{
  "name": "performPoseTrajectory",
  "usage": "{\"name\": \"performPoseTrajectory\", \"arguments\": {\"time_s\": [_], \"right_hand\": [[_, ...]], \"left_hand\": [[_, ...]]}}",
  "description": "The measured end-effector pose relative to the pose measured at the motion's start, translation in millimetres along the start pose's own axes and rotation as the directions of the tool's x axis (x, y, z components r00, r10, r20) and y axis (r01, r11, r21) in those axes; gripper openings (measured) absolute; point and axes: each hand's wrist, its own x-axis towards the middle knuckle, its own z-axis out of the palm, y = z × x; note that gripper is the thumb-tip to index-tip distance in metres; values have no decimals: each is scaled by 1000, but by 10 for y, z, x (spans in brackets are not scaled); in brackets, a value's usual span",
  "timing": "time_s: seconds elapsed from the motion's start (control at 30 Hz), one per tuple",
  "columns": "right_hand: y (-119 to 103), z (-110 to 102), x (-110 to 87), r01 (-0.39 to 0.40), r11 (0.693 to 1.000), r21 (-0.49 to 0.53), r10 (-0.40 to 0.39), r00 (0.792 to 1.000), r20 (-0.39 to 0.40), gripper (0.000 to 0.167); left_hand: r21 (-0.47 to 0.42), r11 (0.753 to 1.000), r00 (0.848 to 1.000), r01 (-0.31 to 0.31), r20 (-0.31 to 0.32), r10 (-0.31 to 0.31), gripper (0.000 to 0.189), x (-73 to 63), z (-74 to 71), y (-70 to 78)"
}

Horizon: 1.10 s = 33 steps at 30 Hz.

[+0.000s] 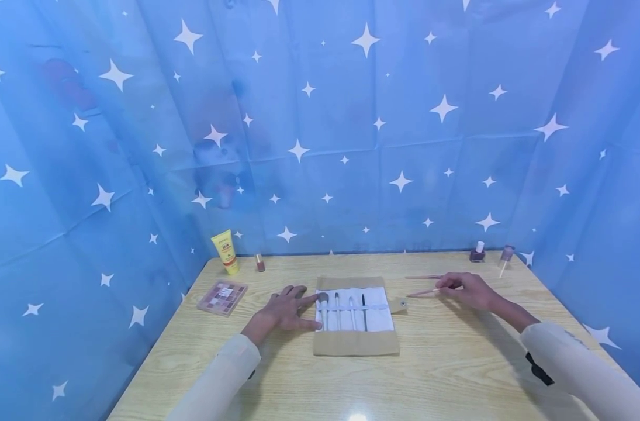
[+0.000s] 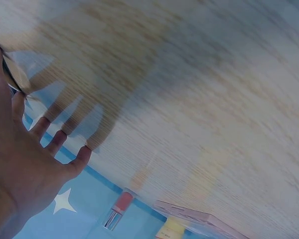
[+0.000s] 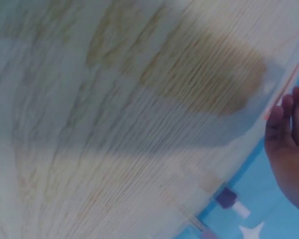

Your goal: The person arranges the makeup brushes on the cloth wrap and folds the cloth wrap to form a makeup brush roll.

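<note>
A brown fabric brush roll [image 1: 356,344] lies unfolded on the table, its white lining holding several makeup brushes under a strap. One brush [image 1: 323,304] at its left has a wide, fluffy head. My left hand [image 1: 287,310] rests at the roll's left edge, fingers spread, thumb and index fingertip on the edge. To the right of the roll, my right hand [image 1: 467,290] pinches a slim pink pencil-like stick [image 1: 422,293] between thumb and fingers, tip pointing left. A second pink stick [image 1: 422,276] lies just behind it on the table.
A snap tab [image 1: 401,305] sticks out from the roll's right side. At the back left are a yellow tube [image 1: 225,252], a small red-and-clear bottle [image 1: 259,262] and an eyeshadow palette [image 1: 222,297]. A dark nail polish bottle [image 1: 477,252] and a purple-capped stick [image 1: 506,257] stand back right.
</note>
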Motion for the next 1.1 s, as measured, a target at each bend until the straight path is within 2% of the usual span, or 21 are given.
{"name": "performPoseTrajectory", "arguments": {"time_s": [0.1,0.23,0.4,0.53,0.6,0.8,1.1], "right_hand": [[-47,0,18,-22,999,46,23,1000,-11,12],[-126,-20,50,-95,981,167,98,995,-10,26],[-229,-49,95,-148,915,375,156,988,10,38],[-285,-54,142,-150,869,472,160,987,20,41],[-311,-51,166,-155,858,490,166,986,20,43],[-391,-9,245,-173,856,487,192,981,11,53],[-502,113,345,-149,904,401,160,987,6,38]], "left_hand": [[9,1000,1000,0,-2,0,89,6,11,-9],[10,1000,1000,1,-5,-1,89,8,9,-8],[1,1000,1000,-3,-5,3,87,8,6,-7],[5,1000,1000,0,-4,0,88,16,19,-15],[10,1000,1000,3,-1,-3,88,23,27,-20],[12,1000,1000,3,-1,-3,88,18,29,-17],[6,1000,1000,11,0,-11,87,24,32,-24]]}}
